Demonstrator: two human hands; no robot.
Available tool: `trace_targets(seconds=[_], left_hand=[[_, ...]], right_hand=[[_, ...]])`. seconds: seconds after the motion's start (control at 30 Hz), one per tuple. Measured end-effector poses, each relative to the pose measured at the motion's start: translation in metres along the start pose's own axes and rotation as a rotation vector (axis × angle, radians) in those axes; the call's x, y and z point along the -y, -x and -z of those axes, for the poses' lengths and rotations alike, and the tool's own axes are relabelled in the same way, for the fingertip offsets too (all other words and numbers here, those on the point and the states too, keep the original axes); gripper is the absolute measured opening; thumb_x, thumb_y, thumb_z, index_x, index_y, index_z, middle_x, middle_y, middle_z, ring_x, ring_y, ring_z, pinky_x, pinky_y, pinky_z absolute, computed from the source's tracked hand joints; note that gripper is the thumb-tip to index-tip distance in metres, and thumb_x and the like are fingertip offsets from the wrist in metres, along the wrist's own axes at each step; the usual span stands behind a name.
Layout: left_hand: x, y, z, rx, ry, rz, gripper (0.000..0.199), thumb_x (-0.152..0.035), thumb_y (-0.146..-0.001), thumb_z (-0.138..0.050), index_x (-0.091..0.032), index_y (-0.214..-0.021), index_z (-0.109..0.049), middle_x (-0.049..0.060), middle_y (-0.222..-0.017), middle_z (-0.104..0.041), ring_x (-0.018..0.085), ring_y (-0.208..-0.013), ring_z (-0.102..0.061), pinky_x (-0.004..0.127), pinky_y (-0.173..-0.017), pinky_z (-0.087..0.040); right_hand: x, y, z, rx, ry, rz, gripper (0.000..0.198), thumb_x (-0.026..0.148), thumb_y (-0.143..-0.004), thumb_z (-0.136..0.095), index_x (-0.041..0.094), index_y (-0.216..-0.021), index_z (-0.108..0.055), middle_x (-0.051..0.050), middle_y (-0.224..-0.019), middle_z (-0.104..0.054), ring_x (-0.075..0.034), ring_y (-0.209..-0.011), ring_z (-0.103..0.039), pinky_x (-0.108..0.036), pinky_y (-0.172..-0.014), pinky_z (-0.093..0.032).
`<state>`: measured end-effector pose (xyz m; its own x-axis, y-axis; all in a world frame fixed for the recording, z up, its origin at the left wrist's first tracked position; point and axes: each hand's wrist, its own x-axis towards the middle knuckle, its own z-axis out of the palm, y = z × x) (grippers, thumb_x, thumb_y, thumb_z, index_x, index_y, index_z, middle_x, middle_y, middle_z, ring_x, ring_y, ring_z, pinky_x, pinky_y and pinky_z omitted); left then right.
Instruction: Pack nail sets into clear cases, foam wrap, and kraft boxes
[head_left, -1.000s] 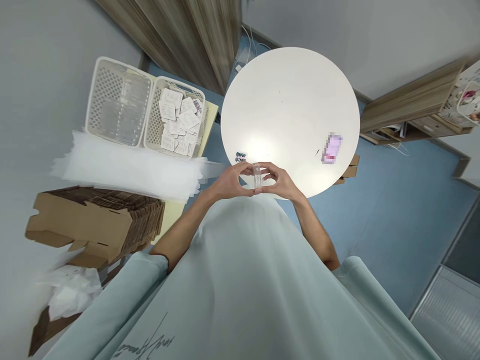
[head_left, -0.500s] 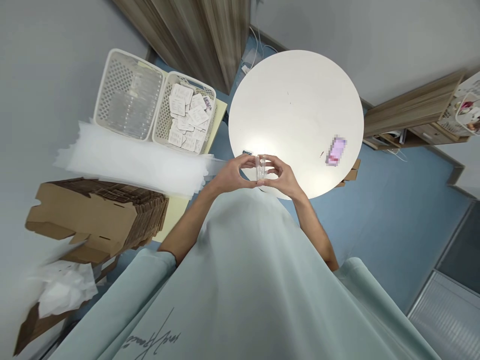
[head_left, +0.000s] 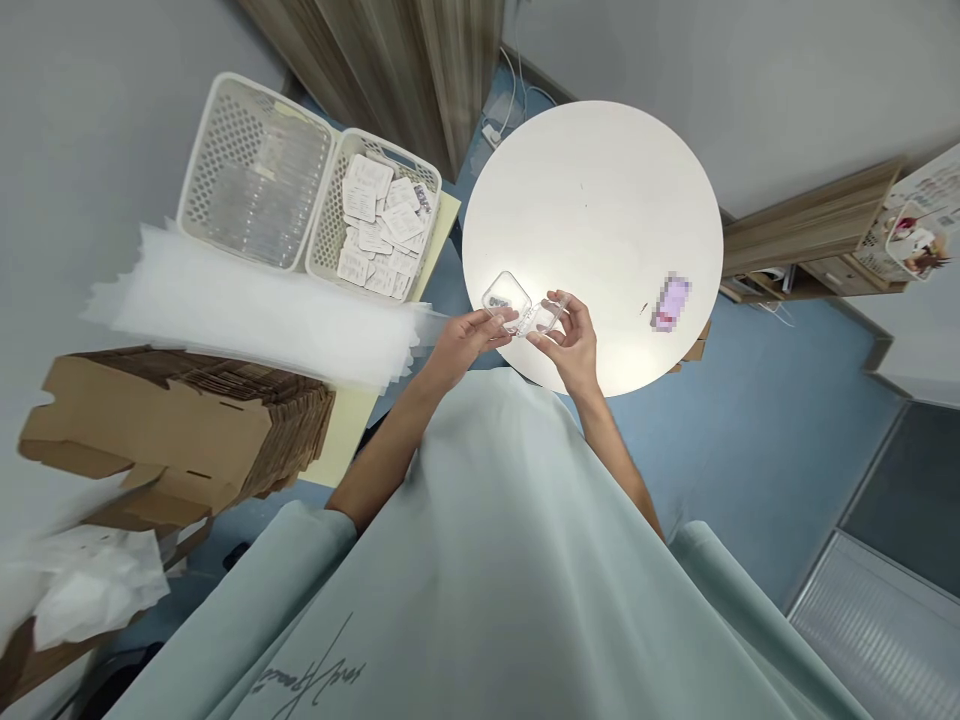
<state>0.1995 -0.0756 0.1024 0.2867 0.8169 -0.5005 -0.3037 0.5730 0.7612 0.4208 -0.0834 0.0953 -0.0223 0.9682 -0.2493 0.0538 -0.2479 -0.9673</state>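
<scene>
A small clear plastic hinged case is unfolded between my hands, over the near edge of the round white table. My left hand pinches the left half by its lower edge. My right hand grips the right half between thumb and fingers. Through the transparent left half a small card with dark print shows; whether it lies in the case or on the table beneath, I cannot tell.
Left of the table stand a white basket of clear cases and a white basket of printed cards. Below them lie white foam sheets and folded cardboard boxes. A purple blurred object rests on the table's right side.
The clear case was closed, held upright between both hands; now it is opened out flat on its hinge. My hands have turned, and the view has shifted slightly.
</scene>
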Motion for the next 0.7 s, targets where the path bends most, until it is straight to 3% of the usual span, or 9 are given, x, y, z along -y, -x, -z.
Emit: trace_targets(seconds=[0.2,0.33,0.43,0.57,0.7], left_hand=[[0.015,0.001,-0.008,-0.062,0.289,0.046,0.045,-0.05,-0.101,-0.088,-0.022,-0.136,-0.079,0.014,-0.16,-0.073,0.033,-0.14,-0.077,0.056,-0.132,-0.054],[0.01,0.002,-0.002,-0.152,0.311,0.035,0.037,-0.046,-0.107,-0.081,-0.022,-0.134,-0.078,0.013,-0.16,-0.073,0.033,-0.144,-0.075,0.052,-0.13,-0.057],[0.001,0.003,0.012,-0.251,0.266,0.025,0.038,-0.048,-0.109,-0.077,-0.022,-0.136,-0.077,0.014,-0.155,-0.076,0.033,-0.144,-0.075,0.05,-0.126,-0.06],[-0.009,0.013,0.039,-0.364,0.187,0.0,0.047,-0.054,-0.11,-0.075,-0.023,-0.146,-0.074,0.015,-0.153,-0.077,0.031,-0.139,-0.078,0.045,-0.118,-0.064],[-0.013,0.029,0.063,-0.44,0.156,0.009,0.057,-0.059,-0.109,-0.074,-0.023,-0.153,-0.071,0.014,-0.14,-0.083,0.029,-0.129,-0.081,0.041,-0.111,-0.066]], right_hand=[[0.002,0.012,-0.025,-0.053,0.011,0.028,0.102,0.074,-0.081,-0.095,0.041,-0.165,-0.046,-0.011,-0.182,-0.045,-0.035,-0.171,-0.045,-0.057,-0.128,-0.057],[0.009,0.017,-0.036,-0.017,0.024,-0.015,0.114,0.072,-0.077,-0.1,0.04,-0.169,-0.042,-0.012,-0.185,-0.041,-0.035,-0.175,-0.037,-0.06,-0.138,-0.046],[0.005,0.008,-0.028,0.072,0.114,-0.04,0.115,0.072,-0.079,-0.099,0.039,-0.173,-0.041,-0.013,-0.187,-0.039,-0.037,-0.179,-0.029,-0.062,-0.139,-0.041],[-0.029,-0.025,-0.009,0.073,0.298,0.012,0.087,0.078,-0.096,-0.078,0.041,-0.169,-0.05,-0.011,-0.181,-0.048,-0.035,-0.174,-0.038,-0.058,-0.131,-0.05],[-0.082,-0.068,-0.007,0.035,0.473,-0.054,0.07,0.064,-0.103,-0.074,0.03,-0.162,-0.058,-0.017,-0.168,-0.058,-0.034,-0.154,-0.058,-0.056,-0.125,-0.054]])
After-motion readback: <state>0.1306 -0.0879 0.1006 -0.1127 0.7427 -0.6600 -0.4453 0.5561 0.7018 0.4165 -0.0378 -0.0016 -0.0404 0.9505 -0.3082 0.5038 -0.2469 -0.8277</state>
